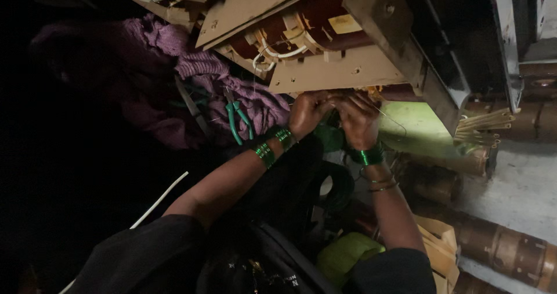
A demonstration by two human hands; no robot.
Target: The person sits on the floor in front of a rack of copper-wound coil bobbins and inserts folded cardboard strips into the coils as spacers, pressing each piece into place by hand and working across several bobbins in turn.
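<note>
Fingers (325, 104) on thin stiff wire (390, 119)

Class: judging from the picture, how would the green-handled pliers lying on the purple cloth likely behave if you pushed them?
The green-handled pliers would probably drag rather than slide, since the knitted purple cloth looks soft and grippy. Being flat, they seem unlikely to roll.

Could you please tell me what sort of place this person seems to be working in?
Probably a workshop for repairing electrical transformers or motors. Both hands, left hand and right hand, work at a large wound core with insulating strips; green-handled pliers lie on a purple cloth, and brown coils lie on the floor.
</note>
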